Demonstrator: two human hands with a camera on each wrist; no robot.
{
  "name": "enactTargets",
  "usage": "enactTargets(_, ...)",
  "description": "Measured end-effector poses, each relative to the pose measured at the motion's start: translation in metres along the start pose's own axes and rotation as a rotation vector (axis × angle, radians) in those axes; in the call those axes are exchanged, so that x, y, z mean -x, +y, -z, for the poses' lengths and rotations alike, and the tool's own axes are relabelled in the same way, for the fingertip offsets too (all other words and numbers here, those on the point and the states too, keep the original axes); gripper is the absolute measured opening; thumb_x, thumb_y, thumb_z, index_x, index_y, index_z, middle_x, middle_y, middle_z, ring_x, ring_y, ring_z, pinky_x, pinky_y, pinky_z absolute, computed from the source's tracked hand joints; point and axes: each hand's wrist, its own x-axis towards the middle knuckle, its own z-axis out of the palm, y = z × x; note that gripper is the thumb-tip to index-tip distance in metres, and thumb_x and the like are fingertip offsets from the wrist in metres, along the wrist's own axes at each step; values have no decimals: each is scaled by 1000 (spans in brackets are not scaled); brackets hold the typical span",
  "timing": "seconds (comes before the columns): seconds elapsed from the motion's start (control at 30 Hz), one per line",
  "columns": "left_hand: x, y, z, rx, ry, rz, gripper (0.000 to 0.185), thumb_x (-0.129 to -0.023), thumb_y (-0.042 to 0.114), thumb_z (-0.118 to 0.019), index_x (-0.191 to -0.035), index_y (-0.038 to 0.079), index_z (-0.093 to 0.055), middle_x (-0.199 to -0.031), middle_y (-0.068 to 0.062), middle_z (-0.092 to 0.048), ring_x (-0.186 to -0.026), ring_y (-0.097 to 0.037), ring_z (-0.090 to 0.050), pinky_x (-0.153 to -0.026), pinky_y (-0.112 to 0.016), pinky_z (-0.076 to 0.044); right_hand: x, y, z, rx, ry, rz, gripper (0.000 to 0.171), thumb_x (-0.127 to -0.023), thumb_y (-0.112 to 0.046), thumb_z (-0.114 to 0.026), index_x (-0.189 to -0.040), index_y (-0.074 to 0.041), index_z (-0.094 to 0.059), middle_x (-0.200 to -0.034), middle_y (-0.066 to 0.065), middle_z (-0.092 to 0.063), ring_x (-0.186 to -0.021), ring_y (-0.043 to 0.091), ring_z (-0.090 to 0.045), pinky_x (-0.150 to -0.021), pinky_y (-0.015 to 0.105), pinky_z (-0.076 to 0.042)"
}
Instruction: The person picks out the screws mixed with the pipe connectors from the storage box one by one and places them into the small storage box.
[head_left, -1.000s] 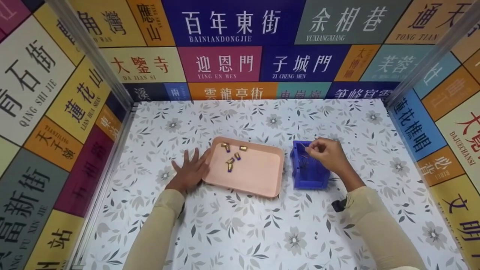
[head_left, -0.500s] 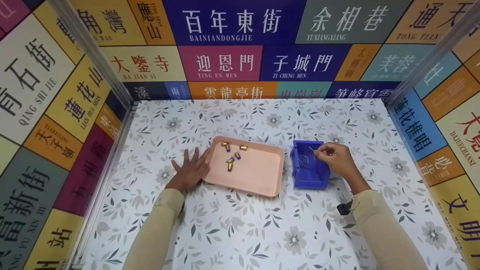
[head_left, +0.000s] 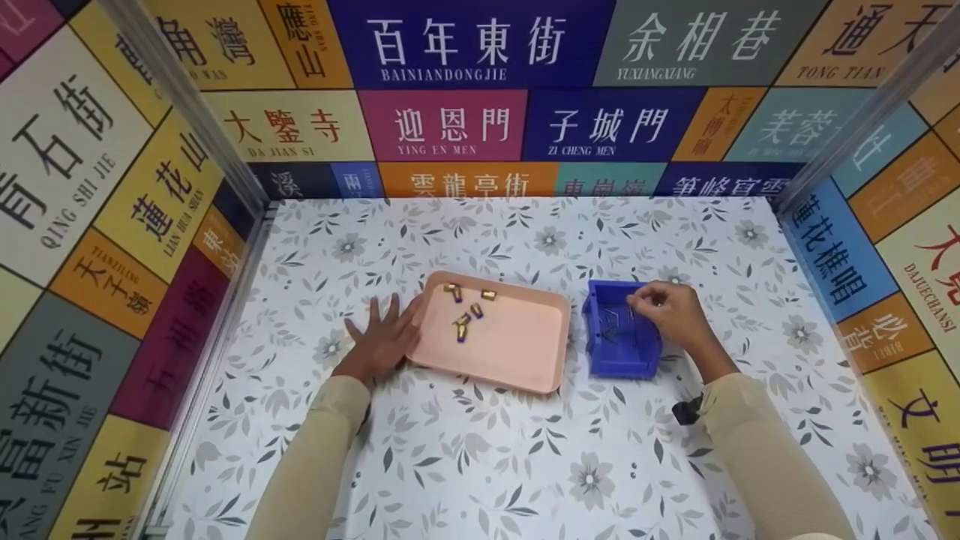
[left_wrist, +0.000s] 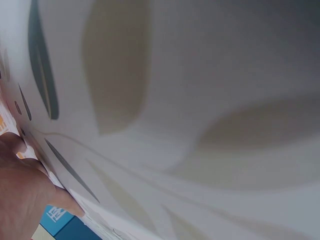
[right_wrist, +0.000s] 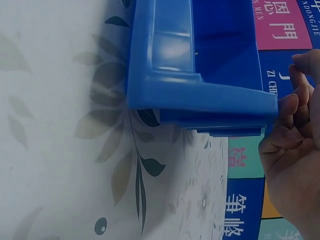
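My left hand (head_left: 380, 339) rests with spread fingers at the left edge of a pale pink tray (head_left: 517, 360), the fingertips touching its rim. Several small brass-coloured pieces (head_left: 461, 330) with dark blue parts lie in the tray's upper left area. To the right stands a blue plastic bin (head_left: 622, 367) holding several thin metal nail-like pieces (head_left: 609, 324). Over the bin's right side, my right hand (head_left: 675, 311) has thumb and fingertips pinched together, apparently on one thin nail-like piece, mostly hidden by the fingers. In the right wrist view, the curled fingers (right_wrist: 287, 107) are beside the bin's rim.
A white tabletop (head_left: 480, 465) with a leaf and flower print lies under everything. Panels with coloured blocks and large characters (head_left: 450, 127) enclose the back and both sides. The left wrist view mostly shows the blurred table cover (left_wrist: 175, 125).
My right hand has drawn back slightly rightward over the bin, and the thin piece sticking out of its fingertips earlier is harder to see. My left hand, the tray and the brass-coloured pieces stay put.
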Motion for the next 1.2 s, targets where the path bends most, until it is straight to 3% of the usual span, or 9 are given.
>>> enactTargets(0.27, -1, 0, 2, -17, -1, 10, 57, -105, 67, -13, -158, 56, 4, -173, -3, 5, -156, -41, 21, -105, -81, 22, -2, -4, -6, -7, -18, 25, 18, -89, -20, -80, -77, -10, -73, -68, -4, -61, -61, 7, -50, -54, 18, -39)
enactTargets(0.47, 0, 0, 2, -22, -4, 16, 56, -104, 67, -13, -156, 58, 6, -173, -3, 6, -156, -41, 22, -106, -82, 22, -6, -16, -17, -12, 23, 77, 15, -87, -20, -83, -77, -12, -74, -64, -4, -57, -56, 7, -48, -53, 19, -39)
enactTargets(0.67, 0, 1, 1, -9, -3, 4, 56, -105, 67, -14, -157, 57, 5, -173, -4, 5, -156, -42, 21, -105, -82, 22, -13, -34, -44, -80, 23, 152, 11, -86, -16, -84, -79, -11, -77, -65, -5, -59, -58, 5, -50, -56, 17, -41)
enactTargets(0.83, -1, 0, -1, 6, 7, -1, 58, -104, 68, -15, -159, 55, 1, -173, -3, 4, -156, -40, 21, -105, -81, 23, -18, -51, -69, -162, -16, 240, 7, -87, -13, -83, -82, -10, -79, -67, 3, -62, -58, 7, -51, -55, 18, -41)
enactTargets(1.2, -2, -2, -2, 2, 12, 15, 59, -104, 68, -17, -159, 55, 0, -173, -1, 4, -156, -40, 20, -106, -80, 23, -45, -95, -124, -153, -110, 298, 9, -85, -18, -85, -82, -11, -79, -67, -2, -58, -63, 9, -51, -58, 22, -40)
